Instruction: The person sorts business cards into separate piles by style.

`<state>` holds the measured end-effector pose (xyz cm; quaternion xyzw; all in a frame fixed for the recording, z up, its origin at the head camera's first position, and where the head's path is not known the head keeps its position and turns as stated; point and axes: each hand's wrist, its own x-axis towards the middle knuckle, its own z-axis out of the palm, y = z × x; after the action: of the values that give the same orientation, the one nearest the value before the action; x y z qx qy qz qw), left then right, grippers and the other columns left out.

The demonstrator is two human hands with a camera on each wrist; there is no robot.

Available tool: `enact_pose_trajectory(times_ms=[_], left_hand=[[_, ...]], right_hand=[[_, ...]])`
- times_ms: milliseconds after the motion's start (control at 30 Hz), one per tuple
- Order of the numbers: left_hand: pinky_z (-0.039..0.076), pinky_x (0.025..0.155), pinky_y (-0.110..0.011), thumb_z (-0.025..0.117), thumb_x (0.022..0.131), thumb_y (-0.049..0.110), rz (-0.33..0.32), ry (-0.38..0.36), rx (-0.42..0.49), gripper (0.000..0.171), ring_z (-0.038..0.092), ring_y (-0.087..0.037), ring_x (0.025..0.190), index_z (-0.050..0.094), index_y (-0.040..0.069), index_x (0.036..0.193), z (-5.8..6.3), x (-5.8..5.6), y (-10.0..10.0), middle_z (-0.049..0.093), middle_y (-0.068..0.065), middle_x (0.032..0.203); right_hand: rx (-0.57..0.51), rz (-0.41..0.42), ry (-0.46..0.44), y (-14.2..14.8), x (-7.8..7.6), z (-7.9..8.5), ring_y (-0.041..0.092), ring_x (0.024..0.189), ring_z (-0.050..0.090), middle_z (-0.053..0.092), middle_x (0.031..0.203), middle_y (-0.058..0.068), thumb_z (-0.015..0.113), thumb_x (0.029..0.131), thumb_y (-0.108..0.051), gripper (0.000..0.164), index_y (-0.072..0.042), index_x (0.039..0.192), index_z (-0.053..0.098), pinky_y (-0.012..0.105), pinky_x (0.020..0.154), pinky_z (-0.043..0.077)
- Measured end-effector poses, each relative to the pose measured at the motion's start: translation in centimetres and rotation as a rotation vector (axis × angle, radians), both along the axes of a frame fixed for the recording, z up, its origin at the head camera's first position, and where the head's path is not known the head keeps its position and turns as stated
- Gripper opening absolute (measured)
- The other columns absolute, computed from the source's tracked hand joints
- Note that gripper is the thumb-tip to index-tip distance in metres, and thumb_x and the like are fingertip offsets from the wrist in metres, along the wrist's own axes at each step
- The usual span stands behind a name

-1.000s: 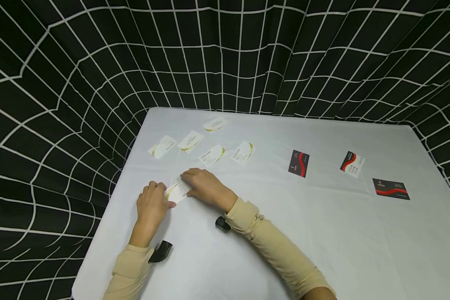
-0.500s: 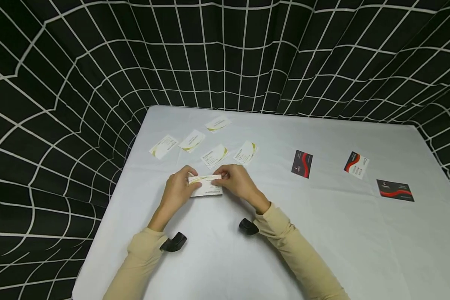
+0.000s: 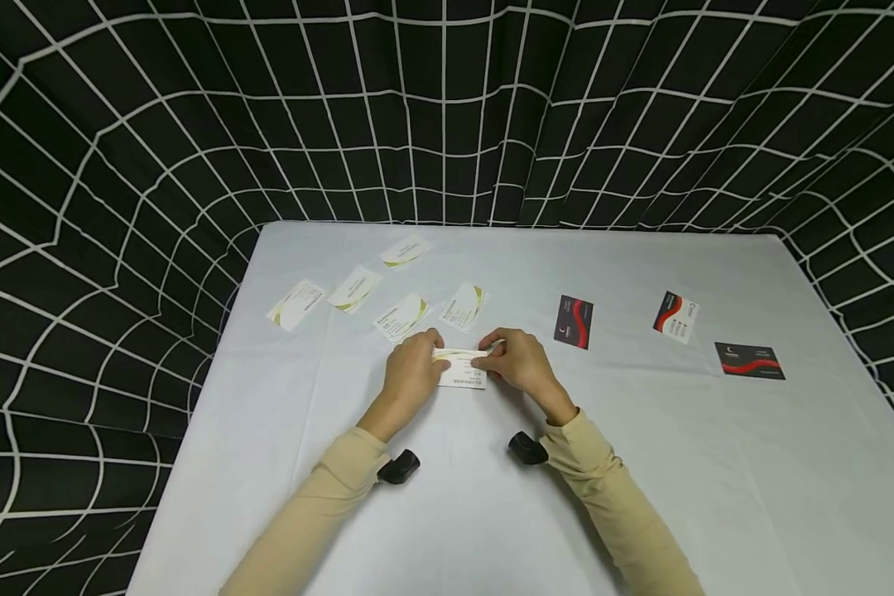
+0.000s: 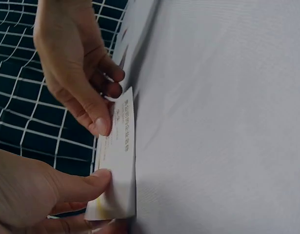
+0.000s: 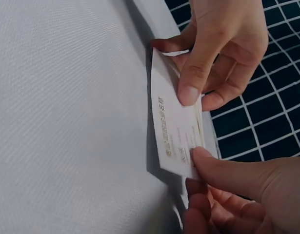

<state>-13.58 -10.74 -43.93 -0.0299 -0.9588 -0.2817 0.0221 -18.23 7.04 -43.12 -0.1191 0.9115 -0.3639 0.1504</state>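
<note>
Both hands hold white business cards (image 3: 462, 377) with printed text and a gold curve, slightly raised at the table's middle. My left hand (image 3: 410, 372) pinches the left end, thumb on the printed face and fingers behind. At the other end my right hand (image 3: 523, 362) pinches in the same way. In the right wrist view, layered edges on the business cards (image 5: 171, 117) suggest a small stack; how many cannot be told. The left wrist view shows the left hand (image 4: 47, 195) at the near end and the right hand (image 4: 74, 63) beyond.
Several white-and-gold cards lie behind the hands, among them one card (image 3: 402, 318) and another card (image 3: 463, 306). To the right lie a dark card (image 3: 574, 322), a black-and-white card (image 3: 676, 317) and another dark card (image 3: 749, 361). A black gridded curtain (image 3: 447, 116) borders the white table (image 3: 641, 463).
The hands first held the white cards flat at the left. They have since brought them right to the table's middle and turned them level, thumbs now on the printed face.
</note>
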Motion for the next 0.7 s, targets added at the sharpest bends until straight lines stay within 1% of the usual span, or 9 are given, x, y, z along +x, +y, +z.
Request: enact_pose_trajectory(times_ms=[67,133,200,300,433,533,600,700], left_hand=[[0.052,0.061,-0.033,0.081,0.08,0.014,-0.01,0.036,-0.044,0.029,0.064,-0.024,0.069,0.065,-0.001,0.099,-0.1,0.1,0.3,0.067,-0.014,0.087],[0.05,0.057,-0.03,0.081,0.079,0.017,-0.008,0.053,-0.083,0.029,0.061,-0.021,0.065,0.066,0.0,0.098,-0.3,0.2,0.5,0.063,-0.011,0.083],[0.049,0.056,-0.028,0.082,0.079,0.018,0.001,0.05,-0.1,0.029,0.059,-0.019,0.065,0.067,0.0,0.097,-0.5,0.3,0.6,0.06,-0.009,0.084],[0.048,0.056,-0.029,0.081,0.079,0.018,0.021,0.046,-0.111,0.027,0.061,-0.02,0.068,0.069,0.001,0.096,-0.9,0.7,0.5,0.059,-0.009,0.088],[0.048,0.055,-0.028,0.08,0.082,0.019,0.01,0.061,-0.124,0.026,0.061,-0.02,0.066,0.07,0.0,0.097,-0.9,0.5,0.4,0.058,-0.009,0.088],[0.048,0.055,-0.028,0.078,0.084,0.02,0.019,0.068,-0.103,0.026,0.06,-0.02,0.064,0.071,0.0,0.098,-0.6,0.1,0.4,0.06,-0.01,0.087],[0.048,0.056,-0.03,0.077,0.086,0.021,0.037,0.068,-0.084,0.027,0.061,-0.021,0.066,0.071,-0.001,0.101,-0.4,-0.2,0.3,0.062,-0.01,0.086],[0.052,0.06,-0.034,0.076,0.087,0.021,0.052,0.065,-0.075,0.032,0.065,-0.025,0.073,0.07,-0.003,0.107,-0.1,-0.8,0.4,0.064,-0.013,0.091]], right_hand=[[0.04,-0.016,0.033,0.1,0.0,0.0,0.014,0.058,0.056,0.066,0.071,0.004,0.081,0.082,-0.018,0.029,-0.001,0.102,0.07,0.025,0.054,0.041],[0.08,-0.024,0.062,0.2,0.0,-0.1,0.013,0.059,0.054,0.066,0.071,0.003,0.082,0.08,-0.019,0.03,-0.002,0.102,0.07,0.025,0.054,0.041],[0.103,-0.028,0.081,0.2,0.1,-0.2,0.013,0.057,0.053,0.065,0.069,0.002,0.083,0.079,-0.019,0.03,-0.002,0.101,0.071,0.025,0.052,0.04],[0.125,-0.018,0.108,-0.2,0.3,-0.4,0.011,0.055,0.051,0.062,0.066,0.0,0.084,0.077,-0.019,0.028,-0.003,0.097,0.071,0.025,0.05,0.039],[0.15,0.002,0.139,-0.3,0.2,0.0,0.011,0.053,0.048,0.057,0.063,-0.001,0.083,0.078,-0.019,0.023,-0.005,0.091,0.072,0.025,0.049,0.036],[0.168,0.015,0.165,-0.6,-0.5,0.4,0.013,0.054,0.047,0.055,0.063,-0.001,0.082,0.079,-0.021,0.021,-0.006,0.088,0.071,0.026,0.05,0.035],[0.181,0.01,0.188,-1.0,-1.3,0.7,0.015,0.056,0.05,0.058,0.066,0.001,0.082,0.079,-0.023,0.023,-0.006,0.089,0.07,0.028,0.051,0.036],[0.216,-0.004,0.225,-2.0,-3.0,1.1,0.021,0.066,0.058,0.065,0.08,0.007,0.082,0.079,-0.026,0.032,-0.003,0.099,0.071,0.033,0.056,0.044]])
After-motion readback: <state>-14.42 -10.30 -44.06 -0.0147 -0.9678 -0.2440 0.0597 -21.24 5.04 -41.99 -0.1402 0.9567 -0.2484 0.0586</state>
